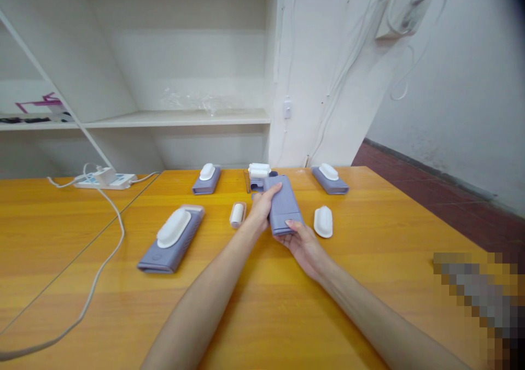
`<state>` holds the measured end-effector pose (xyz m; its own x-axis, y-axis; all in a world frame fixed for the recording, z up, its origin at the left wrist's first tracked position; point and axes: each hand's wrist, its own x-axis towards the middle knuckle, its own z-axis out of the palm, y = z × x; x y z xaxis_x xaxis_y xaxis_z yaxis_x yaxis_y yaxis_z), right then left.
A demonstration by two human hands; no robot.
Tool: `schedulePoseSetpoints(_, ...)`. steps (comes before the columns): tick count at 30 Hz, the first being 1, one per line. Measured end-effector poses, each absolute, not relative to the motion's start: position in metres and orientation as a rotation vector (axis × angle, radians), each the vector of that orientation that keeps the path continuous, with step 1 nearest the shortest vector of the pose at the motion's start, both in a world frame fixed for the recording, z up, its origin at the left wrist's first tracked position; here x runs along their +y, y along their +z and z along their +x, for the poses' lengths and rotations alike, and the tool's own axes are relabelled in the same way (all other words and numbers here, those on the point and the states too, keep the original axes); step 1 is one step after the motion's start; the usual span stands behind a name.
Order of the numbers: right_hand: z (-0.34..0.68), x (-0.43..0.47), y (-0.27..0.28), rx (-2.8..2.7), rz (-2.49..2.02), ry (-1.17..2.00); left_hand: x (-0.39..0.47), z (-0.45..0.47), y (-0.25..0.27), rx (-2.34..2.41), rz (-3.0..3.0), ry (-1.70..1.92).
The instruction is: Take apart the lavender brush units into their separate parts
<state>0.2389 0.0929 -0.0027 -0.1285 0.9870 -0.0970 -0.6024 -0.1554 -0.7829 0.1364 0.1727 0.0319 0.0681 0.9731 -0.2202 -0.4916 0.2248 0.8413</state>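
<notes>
A purple-grey ribbed plastic case [283,200] is held up between both hands over the middle of the table. My left hand [262,209] is closed on its left edge, the thumb lying across the front near the top. My right hand [301,243] grips the lower end, thumb on the front face and fingers underneath. Just behind the case are white rolls [259,170] and some purple-grey parts, partly hidden by it. A white roll in a clear cover [237,215] lies left of my left forearm. To the right of the case rests a white oval piece [324,221].
Similar purple-grey cases topped with white oval pieces lie at the near left [164,258], back left [208,184] and back right [334,184]. A power strip [118,181] with a trailing white cable [110,260] is on the left. White shelves [180,119] stand behind the wooden table [262,315].
</notes>
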Motion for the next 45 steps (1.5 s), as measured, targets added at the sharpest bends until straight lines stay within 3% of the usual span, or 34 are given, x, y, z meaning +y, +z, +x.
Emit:
schedulePoseSetpoints(18,0.234,0.077,-0.008,-0.996,-0.866,1.430,0.172,0.110,0.054,0.902,0.662,1.162)
schedulePoseSetpoints(30,0.232,0.077,-0.009,-0.987,-0.868,1.436,0.172,0.104,0.058,0.957,0.601,1.343)
schedulePoseSetpoints(45,0.232,0.072,0.001,-1.014,-0.812,1.470,0.170,0.106,0.056,0.945,0.508,1.220)
